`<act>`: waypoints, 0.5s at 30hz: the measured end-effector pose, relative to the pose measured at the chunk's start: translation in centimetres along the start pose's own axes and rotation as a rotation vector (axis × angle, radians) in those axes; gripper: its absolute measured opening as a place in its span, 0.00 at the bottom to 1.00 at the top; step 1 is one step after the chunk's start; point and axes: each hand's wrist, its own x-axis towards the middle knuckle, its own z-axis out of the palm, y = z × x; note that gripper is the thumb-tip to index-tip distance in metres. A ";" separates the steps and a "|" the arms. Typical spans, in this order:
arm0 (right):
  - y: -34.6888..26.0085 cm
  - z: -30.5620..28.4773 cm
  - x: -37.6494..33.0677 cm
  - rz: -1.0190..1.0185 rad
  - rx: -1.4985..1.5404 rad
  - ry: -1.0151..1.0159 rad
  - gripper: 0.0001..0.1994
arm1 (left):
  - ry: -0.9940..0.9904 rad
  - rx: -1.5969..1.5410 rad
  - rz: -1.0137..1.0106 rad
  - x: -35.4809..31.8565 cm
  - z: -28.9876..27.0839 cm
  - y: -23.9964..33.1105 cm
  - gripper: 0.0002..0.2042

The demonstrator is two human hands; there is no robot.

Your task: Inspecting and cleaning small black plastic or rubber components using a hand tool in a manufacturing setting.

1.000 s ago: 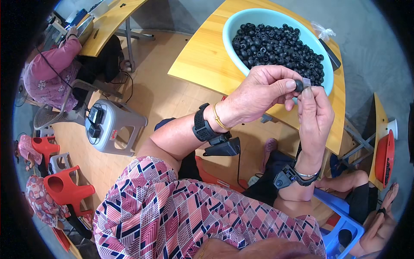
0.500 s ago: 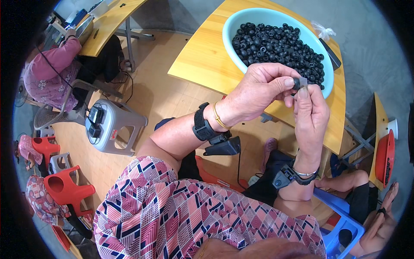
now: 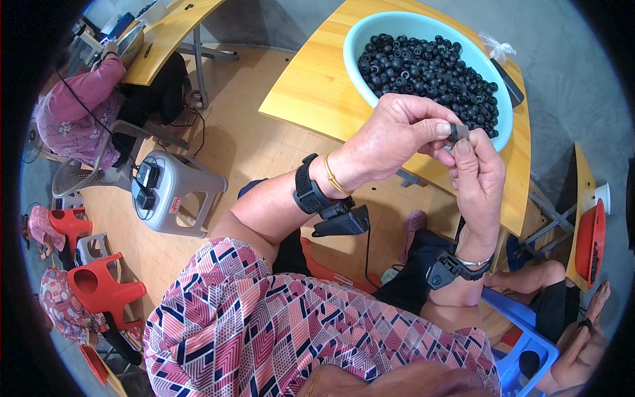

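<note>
My left hand [image 3: 400, 139] pinches a small round black part [image 3: 454, 133] between thumb and forefinger. It looks like the hollow black pieces [image 3: 423, 69] heaped in the light blue basin [image 3: 352, 59]. Against that part, my right hand [image 3: 479, 173] holds a small flat greyish piece [image 3: 464, 132], like a short blade, between thumb and fingers. Most of it is hidden by the fingertips. Both hands are held together over the near rim of the basin.
The basin stands on a yellow wooden table [image 3: 311, 86], with a clear plastic bag [image 3: 497, 48] behind it. A grey stool [image 3: 178, 198] carries black adapters. To the right are a red basin [image 3: 591, 241] and a blue chair [image 3: 519, 341]. Other people sit at left and right.
Both hands have shifted very slightly, and the black part has turned a little against the flat greyish piece. Neither hand has let go.
</note>
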 end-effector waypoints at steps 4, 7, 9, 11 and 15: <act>-0.1 0.0 0.0 0.006 -0.022 -0.023 0.09 | -0.007 -0.055 -0.033 0.0 -0.2 0.0 0.08; 0.3 -0.2 0.0 0.004 -0.083 -0.036 0.09 | -0.004 -0.044 -0.052 0.1 -0.2 0.0 0.08; 0.4 -0.1 0.0 -0.004 -0.144 -0.048 0.09 | 0.003 -0.025 -0.064 0.2 -0.2 0.0 0.08; 0.2 0.3 0.0 -0.019 -0.143 0.000 0.10 | -0.017 -0.042 -0.043 0.3 -0.4 0.0 0.08; 0.4 0.0 0.0 -0.030 -0.063 -0.011 0.10 | -0.031 -0.188 -0.080 0.3 -0.3 -0.3 0.09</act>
